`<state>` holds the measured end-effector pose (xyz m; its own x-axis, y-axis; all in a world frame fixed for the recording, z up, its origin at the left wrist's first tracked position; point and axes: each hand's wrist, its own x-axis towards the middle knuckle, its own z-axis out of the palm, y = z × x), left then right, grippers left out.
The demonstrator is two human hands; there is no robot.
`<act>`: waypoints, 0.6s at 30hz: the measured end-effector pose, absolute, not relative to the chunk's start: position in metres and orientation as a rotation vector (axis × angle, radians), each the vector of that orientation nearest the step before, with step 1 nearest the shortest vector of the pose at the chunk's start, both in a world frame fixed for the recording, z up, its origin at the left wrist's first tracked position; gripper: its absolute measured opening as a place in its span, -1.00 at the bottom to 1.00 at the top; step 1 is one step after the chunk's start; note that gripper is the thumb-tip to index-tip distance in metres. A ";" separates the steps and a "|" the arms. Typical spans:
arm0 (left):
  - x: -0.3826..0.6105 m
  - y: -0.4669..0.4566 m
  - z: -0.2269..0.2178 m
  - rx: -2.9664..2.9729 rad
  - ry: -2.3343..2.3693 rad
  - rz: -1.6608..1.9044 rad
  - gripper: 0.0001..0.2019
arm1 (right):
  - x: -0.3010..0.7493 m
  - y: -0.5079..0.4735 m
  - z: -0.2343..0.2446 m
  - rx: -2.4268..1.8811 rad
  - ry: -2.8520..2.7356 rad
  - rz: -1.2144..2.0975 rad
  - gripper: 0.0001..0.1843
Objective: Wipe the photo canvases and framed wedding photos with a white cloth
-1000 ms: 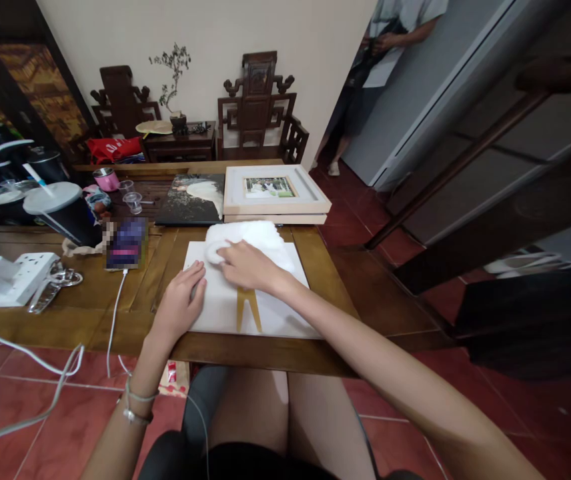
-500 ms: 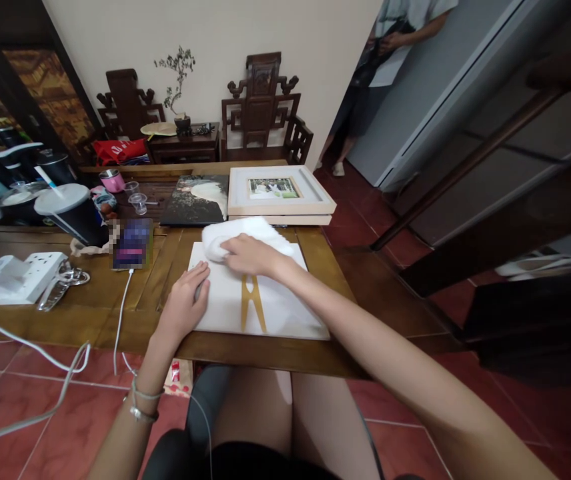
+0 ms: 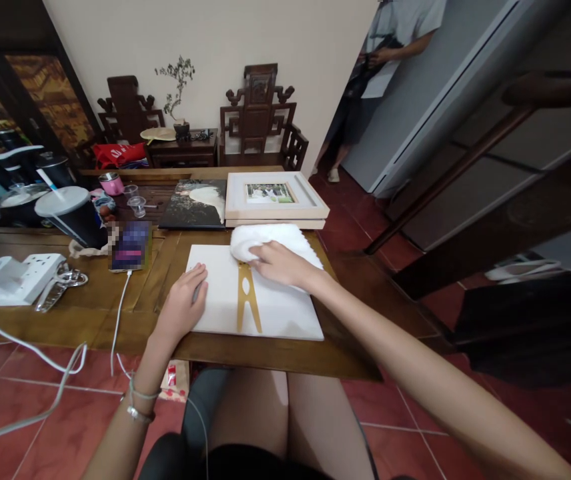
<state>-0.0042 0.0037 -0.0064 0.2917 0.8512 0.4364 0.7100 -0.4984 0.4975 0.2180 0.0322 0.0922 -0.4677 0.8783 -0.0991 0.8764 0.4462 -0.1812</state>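
Note:
A white flat panel (image 3: 220,303) with a gold stand piece (image 3: 246,300) on it lies face down on the wooden table (image 3: 90,313) in front of me. My left hand (image 3: 181,308) rests flat on the panel's left edge, fingers together and stretched out. My right hand (image 3: 280,265) presses a folded white cloth (image 3: 270,239) onto the panel's far right corner, fingers curled over the cloth.
Behind the panel lie a white framed photo (image 3: 275,195) and a dark photo print (image 3: 195,203). To the left are a phone (image 3: 130,245) on a charging cable, a white power strip (image 3: 13,277), cups and a dark lidded pot (image 3: 68,213). A person (image 3: 380,60) stands in the doorway at the back right.
My right hand has slid the cloth from the panel's far left to its far right. My left hand has stayed on the left edge.

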 end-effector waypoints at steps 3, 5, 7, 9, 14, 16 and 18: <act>-0.005 0.003 -0.006 2.328 1.444 0.989 -0.64 | 0.192 0.051 0.090 -1.533 -2.711 0.317 -0.68; -0.005 0.003 -0.006 2.315 1.445 0.993 -0.64 | 0.179 0.063 0.084 -1.501 -2.722 0.290 -0.66; -0.005 0.003 -0.005 2.311 1.447 0.994 -0.63 | 0.171 0.069 0.077 -1.479 -2.729 0.253 -0.64; -0.005 0.002 -0.005 2.316 1.448 0.993 -0.64 | 0.169 0.064 0.070 -1.447 -2.748 0.222 -0.63; -0.004 0.002 -0.002 2.323 1.439 0.997 -0.62 | 0.181 0.006 0.058 -1.323 -2.821 0.199 -0.69; -0.004 0.002 -0.003 2.313 1.431 0.997 -0.61 | 0.186 -0.028 0.058 -1.237 -2.852 0.227 -0.70; -0.004 0.002 -0.003 2.297 1.424 0.993 -0.61 | 0.188 -0.059 0.060 -1.141 -2.886 0.277 -0.69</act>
